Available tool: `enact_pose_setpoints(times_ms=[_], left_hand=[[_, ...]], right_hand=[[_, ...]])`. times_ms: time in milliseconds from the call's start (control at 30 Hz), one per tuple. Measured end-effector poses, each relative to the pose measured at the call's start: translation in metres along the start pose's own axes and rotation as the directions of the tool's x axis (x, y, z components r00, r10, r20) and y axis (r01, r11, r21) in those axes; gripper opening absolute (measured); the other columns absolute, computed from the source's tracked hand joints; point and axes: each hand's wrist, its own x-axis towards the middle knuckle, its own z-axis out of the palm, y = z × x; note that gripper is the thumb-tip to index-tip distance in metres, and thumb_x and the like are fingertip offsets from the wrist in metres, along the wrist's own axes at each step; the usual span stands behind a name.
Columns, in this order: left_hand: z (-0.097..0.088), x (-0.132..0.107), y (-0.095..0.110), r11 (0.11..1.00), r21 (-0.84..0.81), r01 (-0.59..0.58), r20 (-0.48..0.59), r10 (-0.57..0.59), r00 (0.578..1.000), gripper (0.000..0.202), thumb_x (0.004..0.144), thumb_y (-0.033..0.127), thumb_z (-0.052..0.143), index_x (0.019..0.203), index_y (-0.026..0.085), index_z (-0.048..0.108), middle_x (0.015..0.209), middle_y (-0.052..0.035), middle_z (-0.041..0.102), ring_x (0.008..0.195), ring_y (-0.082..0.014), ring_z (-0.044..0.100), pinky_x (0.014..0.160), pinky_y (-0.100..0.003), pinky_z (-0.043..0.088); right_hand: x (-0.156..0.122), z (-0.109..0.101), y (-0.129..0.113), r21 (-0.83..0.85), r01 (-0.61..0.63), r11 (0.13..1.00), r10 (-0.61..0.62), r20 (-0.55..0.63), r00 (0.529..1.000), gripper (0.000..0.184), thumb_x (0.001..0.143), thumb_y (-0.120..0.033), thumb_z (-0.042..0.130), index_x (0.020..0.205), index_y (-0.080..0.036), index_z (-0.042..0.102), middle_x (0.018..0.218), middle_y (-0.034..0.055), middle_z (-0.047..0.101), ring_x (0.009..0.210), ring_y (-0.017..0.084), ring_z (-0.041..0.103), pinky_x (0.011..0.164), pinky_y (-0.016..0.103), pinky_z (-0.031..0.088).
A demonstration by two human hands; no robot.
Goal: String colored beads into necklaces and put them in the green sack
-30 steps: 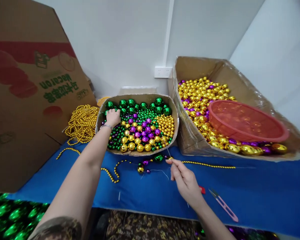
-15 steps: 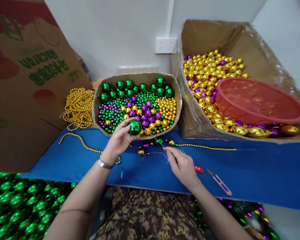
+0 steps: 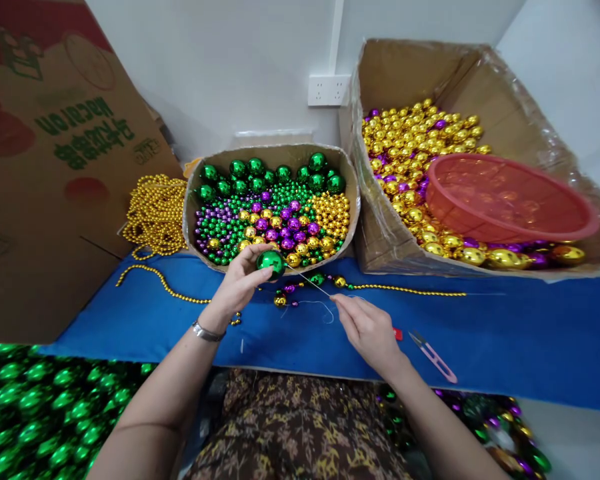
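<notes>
Tabletop (image 3: 530, 340) — left grip (image 3: 235, 287) round green bead (image 3: 269, 263)

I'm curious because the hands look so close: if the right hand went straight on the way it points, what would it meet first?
Probably the large green bead in the left hand; the needle in the right hand points at it. Depth is unclear, so the tip may already touch it.

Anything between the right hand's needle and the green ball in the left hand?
Nothing visible: the needle in the right hand points at the green ball in the left hand; whether they touch is unclear.
</notes>
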Motion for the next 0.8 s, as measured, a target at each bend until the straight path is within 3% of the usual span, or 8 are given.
enact_pose_setpoints(times_ms=[100, 200, 433, 600, 800], left_hand=[[0.002, -0.004, 0.000, 0.982, 0.181, -0.052, 0.088, 0.036, 0.995, 0.048, 0.069, 0.019, 0.079, 0.115, 0.020, 0.063, 0.113, -0.0073, 0.065, 0.096, -0.0177, 0.061, 0.082, -0.027, 0.052], [0.010, -0.009, -0.006, 0.983, 0.181, 0.010, 0.187, -0.045, 0.981, 0.054, 0.069, 0.021, 0.080, 0.120, 0.020, 0.061, 0.111, -0.0077, 0.065, 0.095, -0.0188, 0.061, 0.081, -0.029, 0.051], [0.027, -0.018, -0.022, 0.995, -0.057, 0.086, 0.113, -0.079, 0.991, 0.053, 0.070, 0.028, 0.080, 0.119, 0.021, 0.062, 0.098, -0.0048, 0.066, 0.081, -0.0146, 0.060, 0.070, -0.024, 0.049], [0.030, -0.022, -0.022, 0.999, -0.002, 0.039, 0.086, -0.038, 0.996, 0.056, 0.066, 0.023, 0.082, 0.118, 0.022, 0.062, 0.098, -0.0042, 0.066, 0.083, -0.0154, 0.059, 0.070, -0.024, 0.050], [0.032, -0.023, -0.024, 0.993, -0.084, 0.081, 0.064, -0.076, 0.995, 0.055, 0.064, 0.024, 0.084, 0.115, 0.020, 0.062, 0.097, -0.0043, 0.065, 0.082, -0.0146, 0.060, 0.068, -0.023, 0.050]], right_hand=[[-0.002, 0.002, 0.003, -0.100, 0.033, 0.994, -0.030, 0.025, 0.999, 0.027, 0.095, -0.021, 0.046, 0.110, -0.019, 0.069, 0.072, 0.0048, 0.067, 0.067, 0.016, 0.064, 0.064, 0.026, 0.051], [-0.002, 0.007, -0.001, -0.050, 0.028, 0.998, -0.026, 0.042, 0.999, 0.026, 0.096, -0.021, 0.045, 0.109, -0.020, 0.068, 0.077, 0.0054, 0.069, 0.070, 0.016, 0.066, 0.068, 0.027, 0.053], [-0.004, 0.016, -0.014, 0.306, -0.104, 0.946, 0.085, 0.075, 0.994, 0.023, 0.096, -0.023, 0.044, 0.103, -0.022, 0.066, 0.093, 0.0045, 0.075, 0.083, 0.018, 0.072, 0.075, 0.028, 0.058], [-0.008, 0.021, -0.011, 0.276, -0.109, 0.955, 0.104, 0.032, 0.994, 0.022, 0.095, -0.024, 0.045, 0.103, -0.021, 0.066, 0.094, 0.0063, 0.075, 0.084, 0.019, 0.072, 0.075, 0.031, 0.058], [-0.008, 0.023, -0.009, 0.344, -0.141, 0.928, 0.125, 0.070, 0.990, 0.021, 0.096, -0.024, 0.045, 0.101, -0.022, 0.066, 0.093, 0.0049, 0.075, 0.084, 0.018, 0.072, 0.075, 0.029, 0.058]])
